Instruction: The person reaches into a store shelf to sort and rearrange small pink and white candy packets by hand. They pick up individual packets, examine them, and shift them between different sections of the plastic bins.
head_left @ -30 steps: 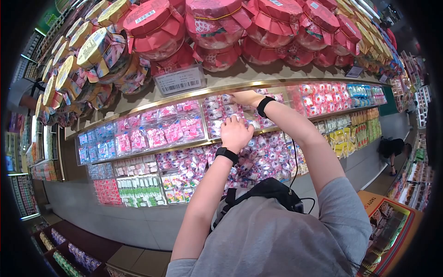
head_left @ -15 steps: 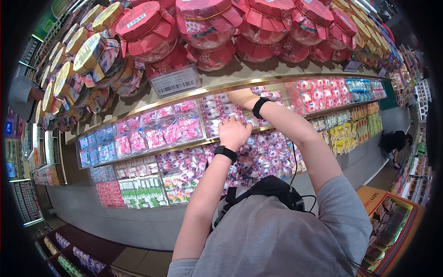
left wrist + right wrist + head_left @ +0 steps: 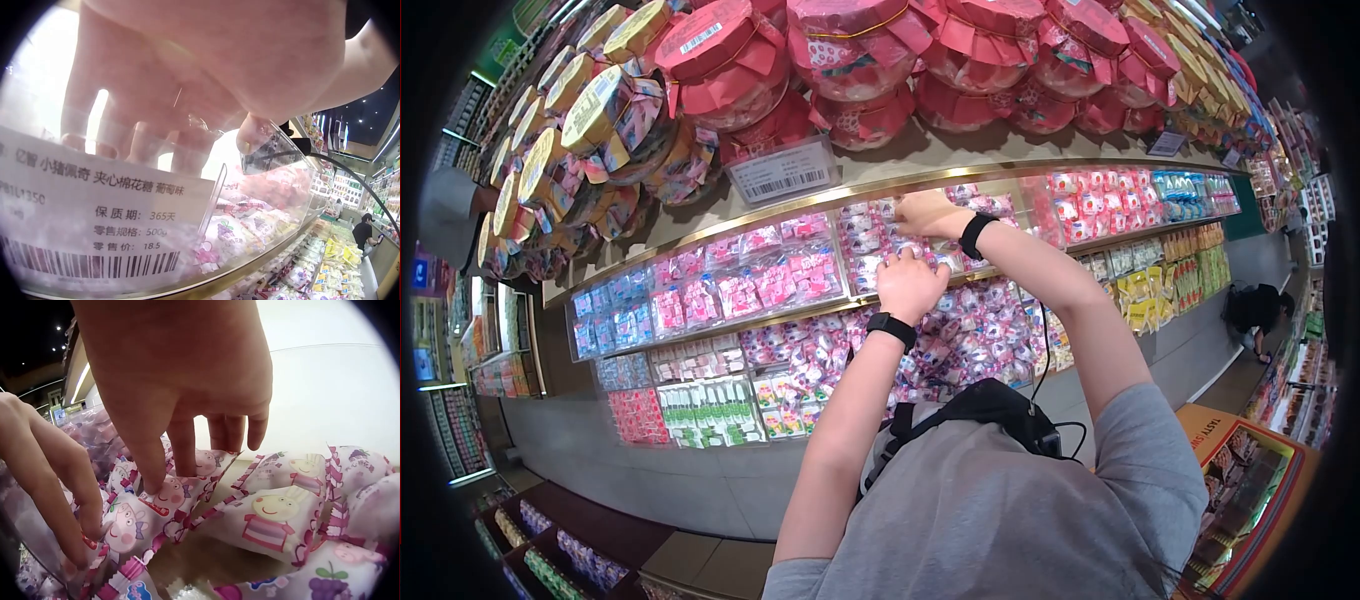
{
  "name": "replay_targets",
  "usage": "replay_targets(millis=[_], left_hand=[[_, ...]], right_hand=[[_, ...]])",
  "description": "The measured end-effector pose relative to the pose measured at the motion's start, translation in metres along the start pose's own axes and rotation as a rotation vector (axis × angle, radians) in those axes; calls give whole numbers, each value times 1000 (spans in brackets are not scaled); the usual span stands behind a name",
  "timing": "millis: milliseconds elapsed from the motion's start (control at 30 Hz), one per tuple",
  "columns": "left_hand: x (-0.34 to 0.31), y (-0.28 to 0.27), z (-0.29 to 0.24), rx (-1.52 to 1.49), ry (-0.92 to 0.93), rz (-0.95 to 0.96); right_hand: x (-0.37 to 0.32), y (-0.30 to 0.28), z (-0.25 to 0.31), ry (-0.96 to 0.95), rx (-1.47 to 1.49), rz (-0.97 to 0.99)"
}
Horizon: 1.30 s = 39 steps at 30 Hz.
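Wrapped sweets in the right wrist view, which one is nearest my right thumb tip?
The pig-faced sweet directly below your right thumb, between the pig-faced one by your left hand and the yellow-faced rabbit one.

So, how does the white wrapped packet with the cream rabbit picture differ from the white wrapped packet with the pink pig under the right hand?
The rabbit packet shows a figure in a striped dress; on the pig packet I see only a head with a bow.
No hand touches the rabbit packet, while fingers of the right hand touch the pig packet.
Both have white wrappers with pink-purple ends.
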State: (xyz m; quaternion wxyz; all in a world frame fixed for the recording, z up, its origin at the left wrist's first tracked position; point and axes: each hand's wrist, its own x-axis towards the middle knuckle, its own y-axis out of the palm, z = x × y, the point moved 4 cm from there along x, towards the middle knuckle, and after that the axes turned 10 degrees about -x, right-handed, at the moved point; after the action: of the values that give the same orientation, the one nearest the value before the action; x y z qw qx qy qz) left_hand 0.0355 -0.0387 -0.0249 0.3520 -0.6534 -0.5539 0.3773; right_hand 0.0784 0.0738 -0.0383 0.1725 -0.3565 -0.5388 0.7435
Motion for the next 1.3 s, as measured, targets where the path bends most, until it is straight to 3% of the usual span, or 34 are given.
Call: replay_targets(millis=[267,700,767,867,900,933,1033,1167,1233,1300], left_hand=[[-1,0,0,5,0,-12],[-1,-1,0,40,30,-71],[-1,0,0,29,22,-74],[0,-2,0,0,-23,-24],[0,-4,-1,-25,-38,-2],[-1,-4,-1,-49,-52,28],[0,-5,-2,-37,-66,62],[2,-4,-3,-9,-60,85],[1,-5,-4,-1,-67,105],[1,-2,-3,2,-63,119]], right_hand=[[-6,-10,-2,50,243,103],[-1,-8,-9,25,216,42],[-11,-12,-12,99,225,98],[-45,-32,-13,41,163,-176],[-66,-39,-11,-59,111,-426],[-86,-40,-8,-36,127,-415],[-161,-52,3,147,293,-672],[-225,30,-1,313,298,-582],[-245,103,-14,471,274,-278],[-265,147,-18,528,247,-258]])
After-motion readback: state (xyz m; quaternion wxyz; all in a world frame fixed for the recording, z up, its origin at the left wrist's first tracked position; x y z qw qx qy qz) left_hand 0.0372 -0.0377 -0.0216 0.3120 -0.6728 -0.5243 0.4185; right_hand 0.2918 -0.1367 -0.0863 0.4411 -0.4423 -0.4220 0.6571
